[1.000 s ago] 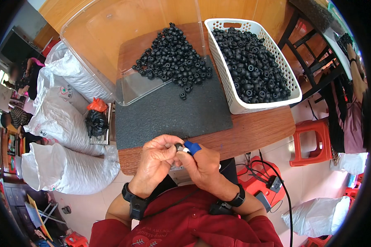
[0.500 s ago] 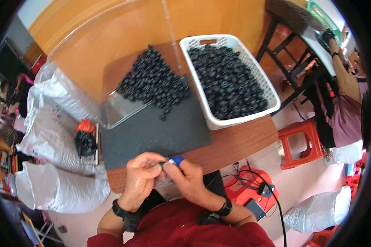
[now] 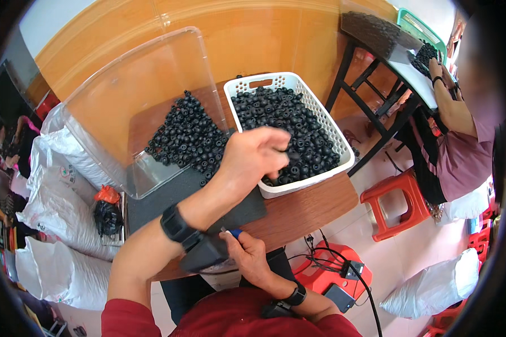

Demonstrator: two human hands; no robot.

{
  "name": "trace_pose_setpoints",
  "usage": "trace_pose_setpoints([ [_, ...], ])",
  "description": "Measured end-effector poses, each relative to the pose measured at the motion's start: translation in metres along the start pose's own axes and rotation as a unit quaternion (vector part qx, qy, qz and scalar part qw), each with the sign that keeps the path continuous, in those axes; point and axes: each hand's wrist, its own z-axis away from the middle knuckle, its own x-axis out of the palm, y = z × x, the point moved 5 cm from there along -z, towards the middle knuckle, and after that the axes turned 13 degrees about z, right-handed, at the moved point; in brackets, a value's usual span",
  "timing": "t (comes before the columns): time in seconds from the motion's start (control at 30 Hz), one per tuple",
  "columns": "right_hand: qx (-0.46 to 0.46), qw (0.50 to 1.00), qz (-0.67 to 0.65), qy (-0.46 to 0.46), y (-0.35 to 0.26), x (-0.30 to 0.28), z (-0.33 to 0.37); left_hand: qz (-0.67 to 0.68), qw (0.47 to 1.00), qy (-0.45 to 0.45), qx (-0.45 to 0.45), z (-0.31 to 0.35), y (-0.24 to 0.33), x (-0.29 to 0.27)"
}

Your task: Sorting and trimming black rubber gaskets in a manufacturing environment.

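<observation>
My left hand (image 3: 256,154) is over the near left part of a white perforated basket (image 3: 233,106), slightly blurred, its bent fingers apart. Dark round pieces show by its fingertips; I cannot make out whether it touches one. The basket is heaped with small round black pieces (image 3: 275,109), ring-like on top. Close to my body, below the table edge, my right hand (image 3: 250,258) is closed around a small blue tool (image 3: 236,232) with a short pale tip. A second pile of black pieces (image 3: 188,132) lies on the table, partly on a clear plastic bin (image 3: 157,180) tipped on its side.
A dark grey mat (image 3: 157,210) covers part of the brown table (image 3: 326,199). White sacks (image 3: 67,275) stand at the left. A red stool (image 3: 396,205) and a red box with cables (image 3: 348,281) are at right. Another person (image 3: 461,151) works at a side table.
My left hand has left my right hand and reached forward and right over the white basket. My right hand keeps the blue tool near my body. The view has shifted slightly.
</observation>
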Motion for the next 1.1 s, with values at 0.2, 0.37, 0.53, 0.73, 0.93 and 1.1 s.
trace_pose_setpoints([
  [0.2,0.019,1.0,0.012,-0.005,0.002,-0.006,0.0,-0.094,0.989,0.072,0.089,0.001,0.031,-0.053],
  [0.37,0.005,1.0,0.024,-0.017,0.002,-0.003,-0.002,-0.375,0.907,0.144,0.127,0.049,-0.002,-0.135],
  [0.53,-0.001,0.999,0.029,-0.025,0.006,-0.003,0.0,-0.517,0.835,0.15,0.115,0.075,-0.038,-0.127],
  [0.73,0.001,1.0,0.019,-0.018,0.005,-0.001,0.001,-0.587,0.784,0.162,0.118,0.071,-0.06,-0.12],
  [0.93,0.008,1.0,0.022,-0.017,0.006,-0.001,0.001,-0.549,0.804,0.101,0.206,0.076,-0.058,-0.105],
  [1.1,0.018,0.999,0.033,-0.021,0.003,-0.002,0.001,-0.466,0.865,0.09,0.162,0.086,-0.057,-0.106],
])
